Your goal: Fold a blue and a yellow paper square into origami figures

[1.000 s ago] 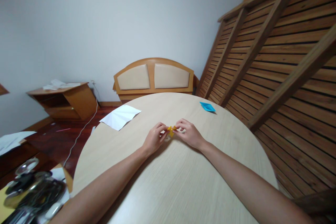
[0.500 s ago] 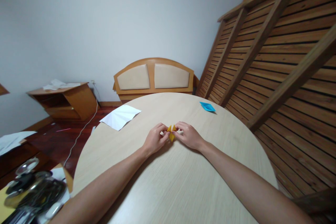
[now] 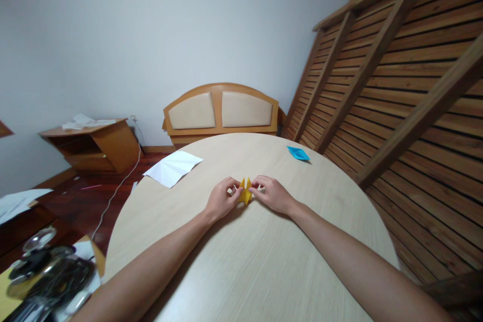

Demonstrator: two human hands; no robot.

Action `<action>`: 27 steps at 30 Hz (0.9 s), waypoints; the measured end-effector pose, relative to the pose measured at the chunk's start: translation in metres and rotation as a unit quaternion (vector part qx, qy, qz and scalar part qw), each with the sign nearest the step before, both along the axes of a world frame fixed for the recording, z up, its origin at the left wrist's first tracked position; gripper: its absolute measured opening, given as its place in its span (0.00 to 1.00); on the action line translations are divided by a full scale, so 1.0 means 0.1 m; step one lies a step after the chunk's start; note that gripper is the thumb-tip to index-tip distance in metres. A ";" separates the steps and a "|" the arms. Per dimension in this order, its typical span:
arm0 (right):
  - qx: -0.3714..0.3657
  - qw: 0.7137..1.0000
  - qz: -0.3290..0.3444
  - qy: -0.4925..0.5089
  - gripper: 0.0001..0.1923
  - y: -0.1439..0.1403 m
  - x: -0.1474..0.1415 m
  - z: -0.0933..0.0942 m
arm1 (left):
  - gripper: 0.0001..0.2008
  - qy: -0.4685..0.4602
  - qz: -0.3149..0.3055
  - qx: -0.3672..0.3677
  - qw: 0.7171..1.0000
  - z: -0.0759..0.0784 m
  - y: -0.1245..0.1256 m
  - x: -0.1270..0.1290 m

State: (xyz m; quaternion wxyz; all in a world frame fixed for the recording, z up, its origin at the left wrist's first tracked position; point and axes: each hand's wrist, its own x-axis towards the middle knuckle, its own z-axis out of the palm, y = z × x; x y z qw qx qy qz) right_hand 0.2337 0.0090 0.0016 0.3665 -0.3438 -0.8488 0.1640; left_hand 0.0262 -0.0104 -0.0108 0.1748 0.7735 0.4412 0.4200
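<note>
Between my hands, over the middle of the round table (image 3: 241, 256), is a small yellow folded paper piece (image 3: 246, 194). Two of its points stick up and one faces down toward me. My left hand (image 3: 223, 197) pinches its left side between thumb and fingers. On the opposite side, my right hand (image 3: 272, 193) grips the right edge the same way. The fingertips cover part of the folds. A blue folded paper boat shape (image 3: 298, 153) lies apart, beyond my right hand. Past my left hand lies a creased white sheet of paper (image 3: 172, 167).
A wooden headboard (image 3: 219, 105) stands behind the table. At the right leans a large slatted wooden panel (image 3: 377, 100). On the left are a low cabinet (image 3: 101, 146) with papers, a white cable (image 3: 109, 206) and a cluttered pile of items (image 3: 49, 271).
The yellow paper's two upper points have become narrower and more upright, and its lower part shows wider. Both hands have shifted only slightly; the blue and white papers stay put.
</note>
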 end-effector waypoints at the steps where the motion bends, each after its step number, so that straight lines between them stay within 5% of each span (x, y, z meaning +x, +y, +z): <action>1: 0.002 1.000 0.000 0.000 0.05 0.00 0.00 0.00 | 0.08 -0.002 -0.001 0.000 1.000 0.00 0.00 0.00; 6: 0.007 1.000 0.009 0.020 0.01 -0.01 0.00 0.01 | 0.09 -0.003 -0.007 -0.002 1.000 -0.01 0.01 0.00; 13: 0.066 0.996 0.006 0.057 0.15 -0.05 0.00 0.04 | 0.11 0.005 -0.015 -0.005 1.000 0.04 -0.02 0.02; 27: 0.124 0.991 0.005 0.051 0.03 -0.06 0.04 0.13 | 0.09 0.016 -0.037 0.020 0.999 0.04 -0.03 0.01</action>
